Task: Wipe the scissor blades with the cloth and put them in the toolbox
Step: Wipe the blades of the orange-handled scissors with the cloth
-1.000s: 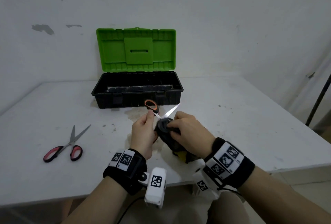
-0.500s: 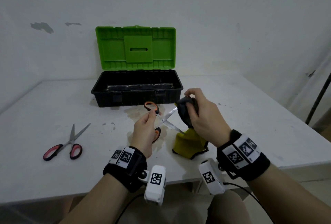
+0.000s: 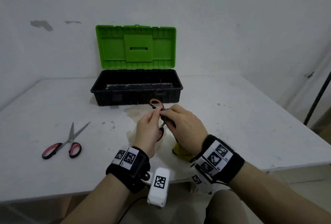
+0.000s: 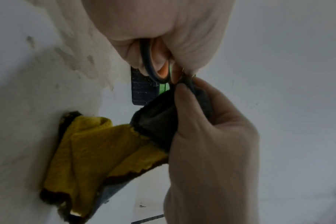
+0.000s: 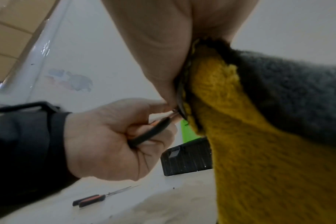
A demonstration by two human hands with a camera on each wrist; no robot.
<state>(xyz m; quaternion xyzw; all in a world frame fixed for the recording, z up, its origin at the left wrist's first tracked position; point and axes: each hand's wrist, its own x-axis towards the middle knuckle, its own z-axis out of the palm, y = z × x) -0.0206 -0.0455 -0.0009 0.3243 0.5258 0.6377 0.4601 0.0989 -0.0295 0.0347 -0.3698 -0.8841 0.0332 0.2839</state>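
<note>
Two hands are engaged: the orange-handled scissors (image 3: 157, 114) are gripped by the left hand (image 3: 147, 134) above the table (image 3: 250, 125) — rigid, sharp, best held by the handles — blades pinched inside the soft cloth (image 4: 98, 145) by the right hand (image 3: 186, 130).

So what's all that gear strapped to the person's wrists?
Both forearms are bare, no sleeves. Each wrist wears a wide black band carrying white tiles printed with black square codes. A small white camera box, also coded, hangs under each wrist, with a dark cable trailing away.
</note>
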